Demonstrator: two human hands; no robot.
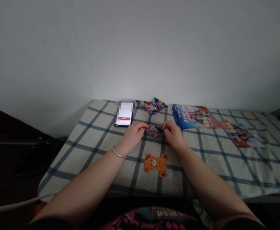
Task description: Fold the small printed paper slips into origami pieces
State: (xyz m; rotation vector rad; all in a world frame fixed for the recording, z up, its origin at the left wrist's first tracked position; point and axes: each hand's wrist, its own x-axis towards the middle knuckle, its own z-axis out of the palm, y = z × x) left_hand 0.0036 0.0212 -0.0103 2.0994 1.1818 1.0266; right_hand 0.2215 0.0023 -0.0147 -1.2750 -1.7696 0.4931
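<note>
A small folded paper piece (154, 130), printed in blue, red and white, lies low over the checked tablecloth. My left hand (135, 133) pinches its left corner, with a silver bangle on that wrist. At the opposite corner my right hand (173, 133) grips the paper between thumb and curled fingers. Just beyond my hands, by the wall, rest several finished-looking folded paper shapes (152, 106) in the same print. The undersides of my fingers are hidden.
A phone (124, 119) with a lit, partly blurred screen lies to the left. On the right are a stack of printed flyers (194, 117) and another flyer (245, 134). The tablecloth (92, 150) carries a teddy bear picture (155, 164). A white wall (140, 57) rises behind.
</note>
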